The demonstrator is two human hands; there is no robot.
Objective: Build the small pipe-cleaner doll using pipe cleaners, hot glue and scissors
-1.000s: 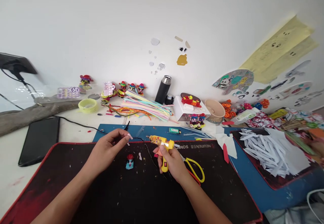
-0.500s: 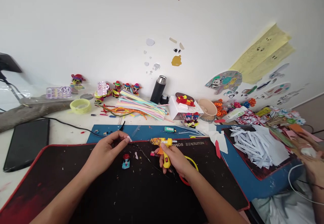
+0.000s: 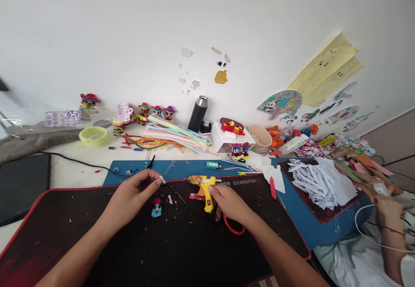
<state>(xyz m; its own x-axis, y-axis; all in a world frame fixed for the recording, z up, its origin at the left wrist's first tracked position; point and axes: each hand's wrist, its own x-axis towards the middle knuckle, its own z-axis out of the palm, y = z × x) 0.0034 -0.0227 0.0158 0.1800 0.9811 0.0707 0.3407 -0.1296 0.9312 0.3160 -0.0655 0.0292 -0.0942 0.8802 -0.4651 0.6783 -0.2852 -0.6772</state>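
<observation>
My left hand [image 3: 138, 192] pinches a small pale pink piece [image 3: 163, 180] between thumb and forefinger. A thin dark strand [image 3: 178, 194] runs from near these fingertips across the mat; whether they hold it is unclear. My right hand [image 3: 233, 205] is beside a yellow glue gun [image 3: 207, 192], its fingers loosened and one tip touching the gun's back. Under this hand shows a red scissors-like loop [image 3: 235, 231]. A pinkish-red lighter-like stick [image 3: 196, 196] lies by the gun. Between the hands are a small doll with a red top and blue body [image 3: 156, 208] and a pink scrap [image 3: 170, 199].
The black mat [image 3: 142, 243] lies on a blue one. Behind it are pastel strips [image 3: 177, 135], a black flask [image 3: 198, 114], a white box [image 3: 220, 140] and several small dolls. On the right, another person's hands [image 3: 385, 205] work near a pile of white paper strips [image 3: 319, 187].
The view has swung slightly right. My right hand has drawn back from the glue gun, its fingers no longer wrapped around the handle. My left hand keeps its pinch.
</observation>
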